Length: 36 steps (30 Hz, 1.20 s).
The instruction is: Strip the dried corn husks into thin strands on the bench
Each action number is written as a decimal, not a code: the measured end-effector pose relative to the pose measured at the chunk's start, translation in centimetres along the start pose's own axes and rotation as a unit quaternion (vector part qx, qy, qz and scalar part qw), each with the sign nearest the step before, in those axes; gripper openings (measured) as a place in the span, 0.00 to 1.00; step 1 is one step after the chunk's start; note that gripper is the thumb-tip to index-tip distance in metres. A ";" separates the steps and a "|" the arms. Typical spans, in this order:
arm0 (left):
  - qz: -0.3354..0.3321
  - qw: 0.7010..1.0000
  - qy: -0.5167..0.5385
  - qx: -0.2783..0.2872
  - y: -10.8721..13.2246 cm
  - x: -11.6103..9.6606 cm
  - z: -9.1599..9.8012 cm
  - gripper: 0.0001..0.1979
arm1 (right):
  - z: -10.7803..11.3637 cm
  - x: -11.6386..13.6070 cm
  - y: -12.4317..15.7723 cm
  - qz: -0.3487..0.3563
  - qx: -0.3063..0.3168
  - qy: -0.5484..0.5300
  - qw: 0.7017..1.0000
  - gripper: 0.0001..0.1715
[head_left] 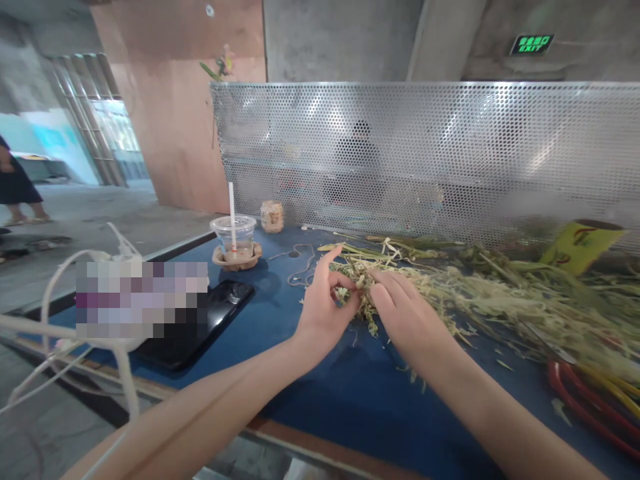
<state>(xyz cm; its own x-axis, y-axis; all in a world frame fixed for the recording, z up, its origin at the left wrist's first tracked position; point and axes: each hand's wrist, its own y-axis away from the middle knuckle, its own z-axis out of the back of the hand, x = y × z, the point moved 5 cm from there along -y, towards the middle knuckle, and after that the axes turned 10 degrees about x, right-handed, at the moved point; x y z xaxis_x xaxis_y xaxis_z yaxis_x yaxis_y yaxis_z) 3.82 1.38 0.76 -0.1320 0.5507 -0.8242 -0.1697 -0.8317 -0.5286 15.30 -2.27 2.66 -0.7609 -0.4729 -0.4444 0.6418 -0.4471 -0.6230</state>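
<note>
Handling plant sprigs point(370, 315), between hands over blue surface point(360, 397) | left grip point(323, 305): pinching sprigs | right grip point(403, 308): at sprigs, closure unclear | finished: none discernible | apparently remaining: loose plant heap point(480, 293), right.

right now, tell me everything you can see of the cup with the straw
The cup looks like clear plastic, with a clear lid and a white straw sticking up, nearly vertical. It stands upright in a brown, cardboard-looking holder on the blue tabletop, beyond the black phone and left of the left hand, which doesn't touch it. Any liquid inside is hard to make out.
</note>
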 end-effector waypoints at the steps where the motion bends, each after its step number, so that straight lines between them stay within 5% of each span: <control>1: -0.001 1.000 -0.006 0.004 0.0 0.0 0.0 0.34 | -0.1 -0.1 0.0 0.003 0.008 -0.005 1.000 0.14; 5: 0.006 1.000 -0.025 0.017 0.0 0.1 -0.2 0.33 | -0.5 0.0 0.0 0.006 0.031 -0.011 0.999 0.14; 12: 0.026 0.999 -0.025 0.015 -0.1 0.6 -0.2 0.32 | 0.0 1.2 0.0 -0.002 -0.044 0.058 0.997 0.16; 20: 0.054 0.998 0.007 0.012 -0.4 0.8 0.1 0.32 | 0.4 1.8 0.2 -0.007 -0.054 0.070 0.996 0.15; 25: -0.005 0.997 -0.073 0.015 -0.2 0.3 0.0 0.31 | 0.8 1.4 0.0 0.002 -0.005 0.000 1.000 0.14; 28: -0.055 0.990 -0.124 0.024 0.0 -0.1 -0.2 0.31 | 0.5 0.6 -0.1 -0.056 0.034 -0.078 0.995 0.13; 32: -0.105 0.983 -0.149 0.018 0.2 -0.3 -0.4 0.31 | -0.7 -1.5 0.6 -0.224 0.056 -0.280 0.932 0.08; 36: -0.130 0.978 -0.161 0.024 0.3 -0.6 -0.6 0.32 | -2.3 -2.9 1.5 -0.342 0.073 -0.517 0.781 0.05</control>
<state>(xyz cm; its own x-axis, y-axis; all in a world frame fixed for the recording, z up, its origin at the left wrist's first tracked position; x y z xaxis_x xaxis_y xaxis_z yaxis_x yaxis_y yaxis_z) 4.46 0.76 0.95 -0.3776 0.7427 -0.5530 -0.2827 -0.6612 -0.6949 18.23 0.17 1.58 -0.4944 -0.4121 0.7653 0.1807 -0.9100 -0.3732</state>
